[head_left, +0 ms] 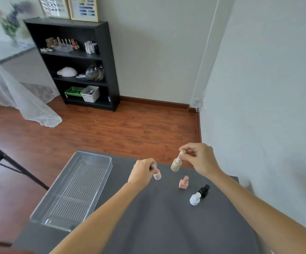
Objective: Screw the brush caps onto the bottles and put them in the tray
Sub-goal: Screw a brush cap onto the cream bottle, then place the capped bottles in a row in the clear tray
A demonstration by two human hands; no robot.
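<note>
My right hand [198,158] pinches the cap of a beige bottle [176,164] and holds it tilted above the table. My left hand [142,172] grips the cap of a pale pink bottle [157,175], also lifted off the table. A capped square salmon-pink bottle [183,182] stands upright on the grey table between my arms. Closer to me stand a black bottle [204,190] and a white bottle [195,198], touching or nearly so. The clear plastic tray [71,191] lies to the left, with nothing in it.
The grey table [157,217] ends just beyond my hands; wooden floor lies past it. A wall runs along the right side. A black shelf unit [75,61] stands at the far wall. A dark table leg [5,162] is at the left.
</note>
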